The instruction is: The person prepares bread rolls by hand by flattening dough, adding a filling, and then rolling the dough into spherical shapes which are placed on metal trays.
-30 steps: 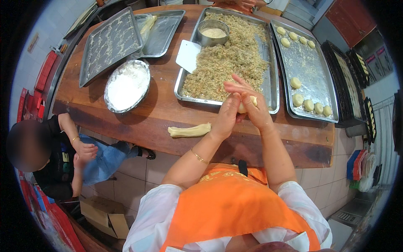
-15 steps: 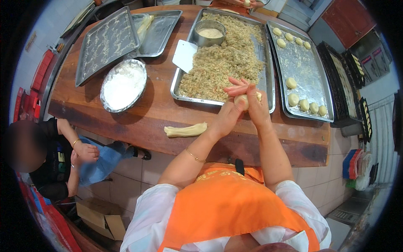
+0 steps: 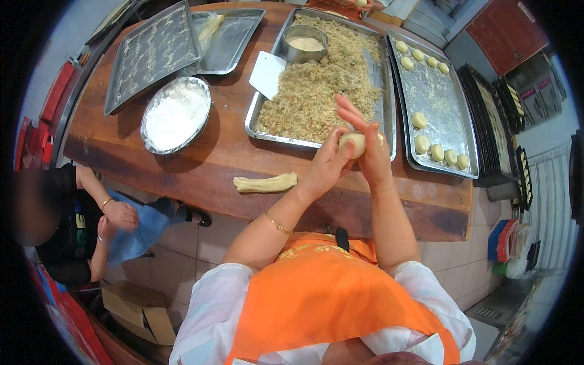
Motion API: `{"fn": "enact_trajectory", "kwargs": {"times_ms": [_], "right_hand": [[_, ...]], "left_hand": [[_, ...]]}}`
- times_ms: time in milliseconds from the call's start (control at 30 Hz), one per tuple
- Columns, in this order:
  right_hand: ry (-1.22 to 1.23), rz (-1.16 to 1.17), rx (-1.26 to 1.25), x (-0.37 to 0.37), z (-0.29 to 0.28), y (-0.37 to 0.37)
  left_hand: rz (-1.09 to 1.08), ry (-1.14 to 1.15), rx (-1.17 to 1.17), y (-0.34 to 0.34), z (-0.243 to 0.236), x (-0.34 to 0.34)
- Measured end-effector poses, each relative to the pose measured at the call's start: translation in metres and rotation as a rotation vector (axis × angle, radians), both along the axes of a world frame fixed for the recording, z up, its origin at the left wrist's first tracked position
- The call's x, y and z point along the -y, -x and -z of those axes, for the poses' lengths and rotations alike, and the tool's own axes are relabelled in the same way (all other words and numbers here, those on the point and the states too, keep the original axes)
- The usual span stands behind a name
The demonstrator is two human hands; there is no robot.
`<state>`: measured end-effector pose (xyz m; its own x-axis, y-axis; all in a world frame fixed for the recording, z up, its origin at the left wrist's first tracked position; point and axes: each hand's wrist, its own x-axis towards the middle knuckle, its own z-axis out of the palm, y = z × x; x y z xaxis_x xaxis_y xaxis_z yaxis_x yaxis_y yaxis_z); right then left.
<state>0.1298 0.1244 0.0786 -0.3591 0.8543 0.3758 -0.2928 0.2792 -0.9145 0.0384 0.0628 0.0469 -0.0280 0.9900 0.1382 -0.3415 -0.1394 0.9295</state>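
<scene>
Between my two hands, above the table's near edge, is a pale round dough ball [image 3: 354,145]. My left hand [image 3: 330,159] curls around its left side, the thumb lying across it. Against its right side presses my right hand [image 3: 373,159], with some fingers stretched up and away. Part of the ball is hidden by the fingers. Just beyond is a large metal tray [image 3: 292,140] of crumbly tan filling [image 3: 322,100]. A strip of pale dough [image 3: 265,183] lies on the wood to the left of my left forearm.
In the filling tray sit a round metal tin [image 3: 304,53] and a white scraper [image 3: 266,74]. A tray with several dough balls [image 3: 447,100] stands right. Left are a bowl of white flour [image 3: 176,115] and a tilted baking tray [image 3: 155,58]. A person [image 3: 79,225] sits at left.
My left fingers have drawn in around the dough ball, and more of it shows. The right fingers have parted from the left ones. The whole view has shifted slightly.
</scene>
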Motion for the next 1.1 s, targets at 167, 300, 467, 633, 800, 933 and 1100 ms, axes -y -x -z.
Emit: {"fn": "enact_trajectory", "kwargs": {"times_ms": [167, 300, 467, 633, 800, 933, 1100], "right_hand": [[-0.098, -0.258, 0.203, -0.024, 0.01, -0.028], [-0.026, -0.139, 0.041, -0.01, 0.007, -0.015], [-0.087, -0.237, 0.231, -0.012, 0.0, -0.021], [-0.514, 0.208, 0.784, -0.008, -0.017, -0.033], [-0.178, 0.129, 0.787, -0.006, -0.025, -0.035], [-0.21, 0.02, 0.83, -0.017, -0.029, -0.047], [-0.114, -0.151, 0.793, -0.025, -0.037, -0.055]], "left_hand": [[-0.164, -0.19, -0.068, -0.014, -0.009, -0.003], [-0.163, -0.078, 0.045, -0.016, -0.001, 0.001], [0.047, -0.067, 0.05, 0.0, 0.0, 0.005], [-0.074, 0.036, 0.379, -0.017, 0.002, 0.001], [-0.109, 0.125, 0.515, -0.019, 0.007, -0.002], [0.015, 0.101, 0.634, -0.007, 0.021, -0.003], [0.099, 0.163, 0.805, 0.002, 0.011, 0.005]]}}
